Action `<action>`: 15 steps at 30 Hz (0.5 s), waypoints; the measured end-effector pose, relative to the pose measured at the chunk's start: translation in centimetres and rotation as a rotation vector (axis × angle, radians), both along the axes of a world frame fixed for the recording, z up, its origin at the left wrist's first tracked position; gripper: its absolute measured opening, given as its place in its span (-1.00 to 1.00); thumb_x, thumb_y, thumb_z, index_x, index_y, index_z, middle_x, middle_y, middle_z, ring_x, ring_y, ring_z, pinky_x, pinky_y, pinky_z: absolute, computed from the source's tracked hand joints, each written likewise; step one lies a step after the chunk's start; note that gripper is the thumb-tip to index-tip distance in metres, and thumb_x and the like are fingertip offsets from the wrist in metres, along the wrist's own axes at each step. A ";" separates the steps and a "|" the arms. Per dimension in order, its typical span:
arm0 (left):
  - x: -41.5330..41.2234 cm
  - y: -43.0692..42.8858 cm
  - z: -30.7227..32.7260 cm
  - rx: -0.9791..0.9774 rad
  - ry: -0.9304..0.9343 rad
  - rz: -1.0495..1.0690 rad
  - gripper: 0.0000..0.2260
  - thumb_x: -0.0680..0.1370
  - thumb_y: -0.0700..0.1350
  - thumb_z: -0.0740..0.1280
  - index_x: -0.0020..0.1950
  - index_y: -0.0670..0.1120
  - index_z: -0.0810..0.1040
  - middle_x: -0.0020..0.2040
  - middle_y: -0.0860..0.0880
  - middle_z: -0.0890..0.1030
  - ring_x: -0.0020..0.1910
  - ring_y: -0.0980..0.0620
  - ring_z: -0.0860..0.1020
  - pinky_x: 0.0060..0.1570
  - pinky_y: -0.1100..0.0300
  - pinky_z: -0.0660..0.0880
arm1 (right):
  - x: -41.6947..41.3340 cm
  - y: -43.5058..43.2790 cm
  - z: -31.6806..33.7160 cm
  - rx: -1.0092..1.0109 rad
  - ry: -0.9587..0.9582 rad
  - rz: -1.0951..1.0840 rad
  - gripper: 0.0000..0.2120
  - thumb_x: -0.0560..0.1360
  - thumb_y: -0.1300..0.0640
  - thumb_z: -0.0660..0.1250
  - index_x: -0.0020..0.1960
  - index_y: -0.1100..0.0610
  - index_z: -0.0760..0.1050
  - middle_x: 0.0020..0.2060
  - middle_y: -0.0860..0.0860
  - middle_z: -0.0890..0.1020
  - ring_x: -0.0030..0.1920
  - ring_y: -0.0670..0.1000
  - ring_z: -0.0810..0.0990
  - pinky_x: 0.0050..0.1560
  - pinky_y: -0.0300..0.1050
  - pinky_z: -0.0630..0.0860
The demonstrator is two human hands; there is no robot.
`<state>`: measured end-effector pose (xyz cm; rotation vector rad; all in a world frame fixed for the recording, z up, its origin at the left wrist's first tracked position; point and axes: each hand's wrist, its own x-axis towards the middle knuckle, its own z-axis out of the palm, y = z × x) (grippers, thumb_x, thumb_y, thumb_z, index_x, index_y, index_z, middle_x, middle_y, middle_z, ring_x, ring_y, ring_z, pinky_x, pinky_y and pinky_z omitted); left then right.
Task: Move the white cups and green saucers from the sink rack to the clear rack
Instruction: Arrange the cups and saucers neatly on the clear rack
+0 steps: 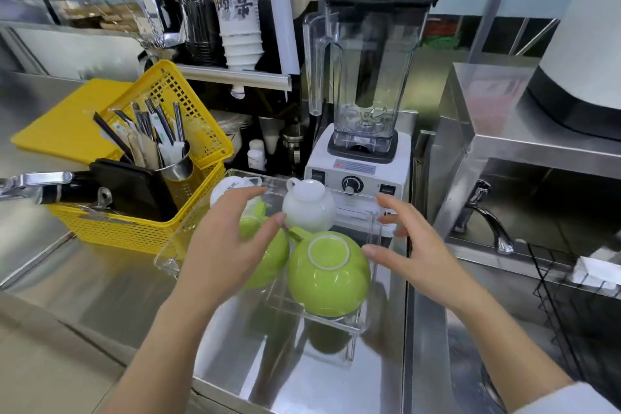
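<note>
Head view looks down on the clear rack (363,282), which stands on the steel desk (100,282) and holds four upturned pieces. Two white cups sit at its far end: one white cup (308,203) in the middle with its handle pointing away, and a second white cup (232,186) to its left, partly hidden behind the left hand. Nearer the camera lie two green pieces, bottoms up; the right green piece (327,274) shows a pale ring foot and a small handle at its upper left, and the left green piece (265,255) is largely covered by the left hand, so whether these are cups or saucers cannot be told for certain. The left hand (232,242) hovers over the left green piece with its grip apart, fingers spread, thumb tip just beside the middle white cup. The right hand (410,242) hangs at the rack's right wall with its grip also apart, clamped on nothing, fingertips near the right green piece. Just left of the rack stands a yellow basket (141,232) holding utensils. Behind the rack is a blender (366,77) on its white base. A wire sink rack (571,279) shows at the right edge
</note>
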<state>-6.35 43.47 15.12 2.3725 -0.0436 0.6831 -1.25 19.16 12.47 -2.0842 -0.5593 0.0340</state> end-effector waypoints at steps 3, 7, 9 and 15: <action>0.5 0.2 0.7 0.015 0.012 0.046 -0.58 0.46 0.14 0.34 0.23 -0.05 0.47 0.12 0.13 0.47 0.09 0.24 0.36 0.05 0.37 0.22 | 1.2 0.6 0.4 -0.013 -0.017 0.006 -0.40 0.34 -0.17 0.34 0.31 -0.22 0.19 0.23 -0.20 0.37 0.20 -0.20 0.41 0.21 -0.21 0.35; 1.6 0.0 1.3 0.068 0.064 0.073 -0.58 0.48 0.08 0.32 0.28 -0.07 0.44 0.22 0.04 0.50 0.18 0.12 0.41 0.06 0.29 0.25 | 3.1 1.5 0.5 -0.062 -0.036 0.030 -0.43 0.41 -0.06 0.37 0.36 -0.08 0.24 0.22 -0.13 0.42 0.18 -0.11 0.43 0.21 -0.17 0.35; 2.1 -0.2 1.5 0.111 0.128 0.076 -0.54 0.49 0.11 0.30 0.32 -0.08 0.40 0.28 -0.01 0.49 0.25 0.03 0.41 0.14 0.18 0.31 | 3.8 2.2 0.6 -0.062 -0.019 0.040 -0.47 0.43 -0.06 0.35 0.35 -0.06 0.28 0.22 -0.12 0.43 0.19 -0.12 0.42 0.19 -0.19 0.33; 5.3 -0.6 1.5 0.266 0.318 0.145 -0.60 0.51 0.19 0.21 0.16 -0.08 0.43 0.10 -0.07 0.57 0.07 -0.11 0.52 -0.09 0.03 0.44 | 5.3 4.7 0.9 -0.011 0.043 0.013 -0.60 0.48 -0.08 0.27 0.27 0.03 0.37 0.19 -0.05 0.50 0.18 -0.10 0.45 0.19 -0.13 0.39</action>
